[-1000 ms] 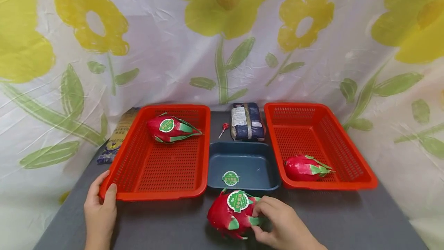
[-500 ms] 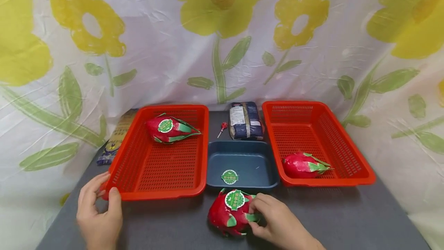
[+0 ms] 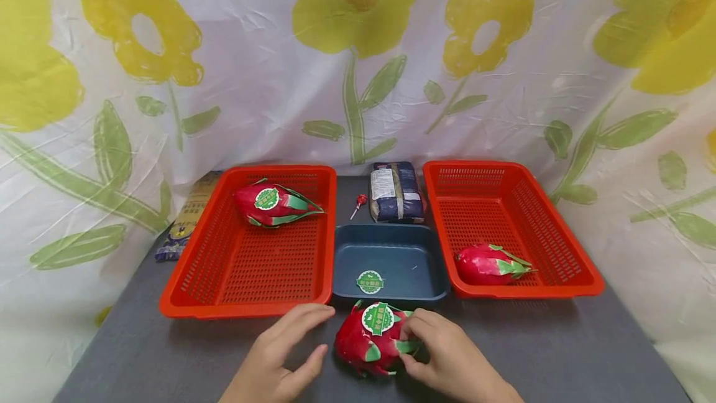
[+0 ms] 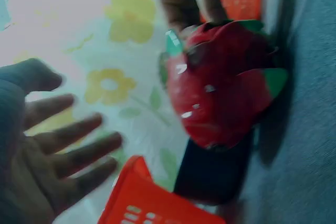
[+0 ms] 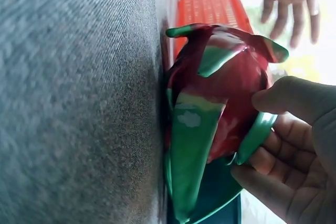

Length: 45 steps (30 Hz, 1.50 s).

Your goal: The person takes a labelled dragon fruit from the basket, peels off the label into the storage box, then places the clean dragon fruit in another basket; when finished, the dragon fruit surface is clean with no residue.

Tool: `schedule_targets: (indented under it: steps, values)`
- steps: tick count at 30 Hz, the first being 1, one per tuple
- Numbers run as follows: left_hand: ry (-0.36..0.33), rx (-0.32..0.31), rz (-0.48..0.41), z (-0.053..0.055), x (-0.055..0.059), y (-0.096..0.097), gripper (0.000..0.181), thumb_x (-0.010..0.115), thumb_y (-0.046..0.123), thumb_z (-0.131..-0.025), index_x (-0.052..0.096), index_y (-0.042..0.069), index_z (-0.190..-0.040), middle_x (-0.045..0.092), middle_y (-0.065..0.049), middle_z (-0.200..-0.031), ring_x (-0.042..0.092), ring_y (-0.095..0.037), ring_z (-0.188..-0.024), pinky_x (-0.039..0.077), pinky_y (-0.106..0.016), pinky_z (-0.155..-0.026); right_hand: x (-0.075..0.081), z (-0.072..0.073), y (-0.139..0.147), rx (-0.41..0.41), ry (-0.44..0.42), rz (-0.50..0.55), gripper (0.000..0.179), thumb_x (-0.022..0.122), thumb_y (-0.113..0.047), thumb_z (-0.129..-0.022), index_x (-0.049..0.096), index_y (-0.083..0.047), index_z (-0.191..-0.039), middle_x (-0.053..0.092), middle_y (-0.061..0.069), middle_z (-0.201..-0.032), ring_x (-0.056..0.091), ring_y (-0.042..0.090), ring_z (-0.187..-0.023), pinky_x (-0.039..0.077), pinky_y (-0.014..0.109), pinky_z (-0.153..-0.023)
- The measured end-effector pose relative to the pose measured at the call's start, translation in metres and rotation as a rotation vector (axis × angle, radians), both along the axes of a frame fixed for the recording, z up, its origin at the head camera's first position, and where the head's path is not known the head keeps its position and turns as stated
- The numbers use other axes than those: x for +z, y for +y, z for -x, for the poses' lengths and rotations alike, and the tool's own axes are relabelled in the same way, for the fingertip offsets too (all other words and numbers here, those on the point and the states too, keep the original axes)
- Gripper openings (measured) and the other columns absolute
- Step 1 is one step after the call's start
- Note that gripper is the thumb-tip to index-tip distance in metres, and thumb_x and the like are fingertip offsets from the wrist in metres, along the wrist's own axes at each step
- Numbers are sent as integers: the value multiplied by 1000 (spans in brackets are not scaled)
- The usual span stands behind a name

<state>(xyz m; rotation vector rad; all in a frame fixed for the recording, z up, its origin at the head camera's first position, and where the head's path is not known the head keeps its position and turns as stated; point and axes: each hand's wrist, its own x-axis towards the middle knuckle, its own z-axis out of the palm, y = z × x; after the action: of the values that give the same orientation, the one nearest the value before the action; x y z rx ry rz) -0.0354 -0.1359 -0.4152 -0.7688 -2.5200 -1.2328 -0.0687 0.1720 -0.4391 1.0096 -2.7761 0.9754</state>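
A red dragon fruit [image 3: 352, 344] with green leaf tips and a round green-and-white sticker [image 3: 378, 318] lies on the grey table, just in front of the blue tray [image 3: 416, 266]. At its leafy end my right hand [image 3: 447, 353] pinches a green leaf; in the right wrist view the thumb lies on the red skin and the fingers curl by the leaf. To the left of the fruit is my left hand [image 3: 279, 359], its fingers spread and nothing in them. The left wrist view has that hand [image 4: 58, 156] apart from the dragon fruit [image 4: 220, 87].
Two red baskets flank the tray: the left basket [image 3: 268, 266] bears a stickered dragon fruit [image 3: 260, 204], the right basket [image 3: 486, 219] another dragon fruit [image 3: 481, 266]. A similar sticker [image 3: 370, 282] lies in the tray. Behind stand a lollipop [image 3: 360, 199], a dark blue package [image 3: 396, 194] and a bag [image 3: 184, 226].
My left hand has let go of the left basket's front corner and moved right, up beside the dragon fruit. My right hand has stayed at the fruit's leafy end.
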Motion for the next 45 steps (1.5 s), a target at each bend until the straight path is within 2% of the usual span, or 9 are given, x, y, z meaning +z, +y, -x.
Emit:
schedule_targets:
  steps: [6,8,11,16,20,24,27,33,45]
  values:
    - [-460,-65,167,19,-14,20,72,75,46,-92,48,21,-153,54,1,-147,55,-23,-127,57,-45,-92,0,-1,2,-18,-69,-8,31,88,-19,-81,64,-30,-98,56,-17,-93,56,3,-86,55,22,-75]
    - [-563,-75,150,26,-22,27,82,77,50,-88,43,21,-157,50,-2,-150,51,-26,-129,56,-48,-91,0,-1,1,-30,-91,-10,30,88,-21,-82,64,-31,-98,56,-18,-93,55,2,-86,56,23,-76]
    - [-643,-90,87,35,-36,34,93,82,51,-83,38,22,-159,46,-5,-150,48,-30,-129,57,-49,-90,-1,-1,0,-35,-76,1,28,87,-26,-83,63,-31,-96,56,-18,-91,56,3,-84,56,23,-72]
    - [-601,-151,-16,41,-54,36,89,84,45,-84,40,19,-157,46,-5,-146,47,-30,-129,56,-43,-92,1,-2,-4,-93,-95,42,13,78,-32,-91,65,-32,-89,57,-20,-86,56,3,-78,56,24,-70]
    - [-567,-182,-89,41,-60,37,83,85,40,-84,46,20,-154,48,-2,-141,47,-31,-128,56,-34,-89,9,-1,-12,-259,-162,67,15,69,-38,-98,67,-32,-85,57,-20,-81,54,3,-72,53,23,-65]
    - [-578,-176,-130,41,-63,38,81,86,38,-82,49,20,-152,48,-1,-138,47,-31,-127,57,-30,-85,15,2,-26,-446,-164,70,20,76,-37,-93,63,-27,-81,53,-14,-76,49,6,-65,47,22,-58]
    - [-545,-180,-131,40,-66,37,81,87,39,-82,50,19,-151,49,-1,-138,48,-30,-126,56,-29,-88,17,5,-34,-511,-169,54,17,79,-37,-90,69,-24,-84,53,-12,-77,48,8,-65,46,23,-58]
    - [-468,-186,-128,40,-70,35,81,87,43,-81,50,21,-150,50,3,-137,50,-26,-125,54,-28,-91,18,14,-42,-457,-216,61,15,82,-38,-86,79,-24,-84,58,-15,-76,53,8,-69,49,25,-60]
    - [-554,-177,-175,40,-69,36,76,88,38,-80,52,31,-147,50,4,-134,48,-28,-125,55,-25,-86,29,8,-43,-389,-140,346,12,87,-22,-84,79,-31,-85,62,-19,-80,59,9,-73,56,26,-64]
